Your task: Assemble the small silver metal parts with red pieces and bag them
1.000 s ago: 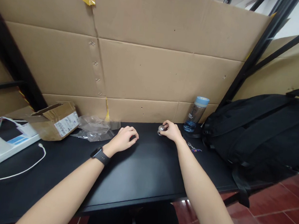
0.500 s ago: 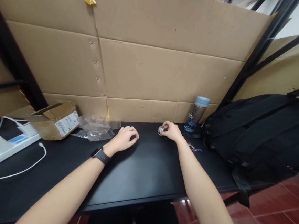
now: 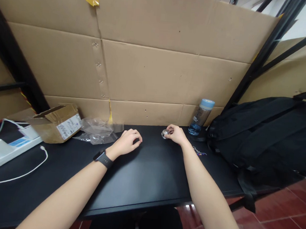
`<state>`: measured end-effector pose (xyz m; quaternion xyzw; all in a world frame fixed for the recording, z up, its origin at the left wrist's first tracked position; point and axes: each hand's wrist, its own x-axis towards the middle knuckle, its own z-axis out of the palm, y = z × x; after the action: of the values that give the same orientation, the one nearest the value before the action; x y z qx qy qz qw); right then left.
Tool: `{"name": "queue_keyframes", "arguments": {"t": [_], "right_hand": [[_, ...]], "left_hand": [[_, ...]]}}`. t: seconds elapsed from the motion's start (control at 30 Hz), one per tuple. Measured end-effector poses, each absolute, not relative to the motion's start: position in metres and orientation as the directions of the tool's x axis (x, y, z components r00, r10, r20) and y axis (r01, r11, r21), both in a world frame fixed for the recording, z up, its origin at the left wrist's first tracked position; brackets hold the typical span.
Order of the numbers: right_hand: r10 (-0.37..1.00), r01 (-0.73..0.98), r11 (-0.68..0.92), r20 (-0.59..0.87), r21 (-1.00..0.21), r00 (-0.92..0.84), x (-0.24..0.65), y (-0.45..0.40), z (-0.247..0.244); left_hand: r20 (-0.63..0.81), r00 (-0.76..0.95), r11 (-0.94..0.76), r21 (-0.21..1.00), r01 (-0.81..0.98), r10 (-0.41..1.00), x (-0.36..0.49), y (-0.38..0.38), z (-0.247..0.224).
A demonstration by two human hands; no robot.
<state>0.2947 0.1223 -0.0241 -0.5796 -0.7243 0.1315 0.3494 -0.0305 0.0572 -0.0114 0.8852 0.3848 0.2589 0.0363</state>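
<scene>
My right hand has its thumb and fingers closed round the right side of a small, shiny, round silver object near the back of the black table. The object is too small to name. My left hand, with a dark watch on the wrist, rests on the table with curled fingers apart from the thumb and nothing between them. Clear plastic bags lie just left of it.
An opened cardboard box and a white power strip with a cable are on the left. A blue-lidded bottle, a small keychain-like item and a black backpack are on the right. Behind stands a cardboard wall.
</scene>
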Motion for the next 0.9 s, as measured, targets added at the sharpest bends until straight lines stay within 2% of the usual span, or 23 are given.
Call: {"name": "queue_keyframes", "arguments": {"t": [0.57, 0.9], "right_hand": [[0.932, 0.722, 0.301, 0.351, -0.623, -0.087, 0.2929, 0.1209, -0.0209], [0.936, 0.765, 0.286, 0.34, -0.577, -0.094, 0.2922, 0.1186, -0.0188]], "left_hand": [[0.42, 0.572, -0.699, 0.272, 0.662, 0.705, -0.0303, 0.0565, -0.0097], [0.419, 0.571, -0.698, 0.273, 0.662, 0.706, -0.03, 0.057, -0.0107]]}}
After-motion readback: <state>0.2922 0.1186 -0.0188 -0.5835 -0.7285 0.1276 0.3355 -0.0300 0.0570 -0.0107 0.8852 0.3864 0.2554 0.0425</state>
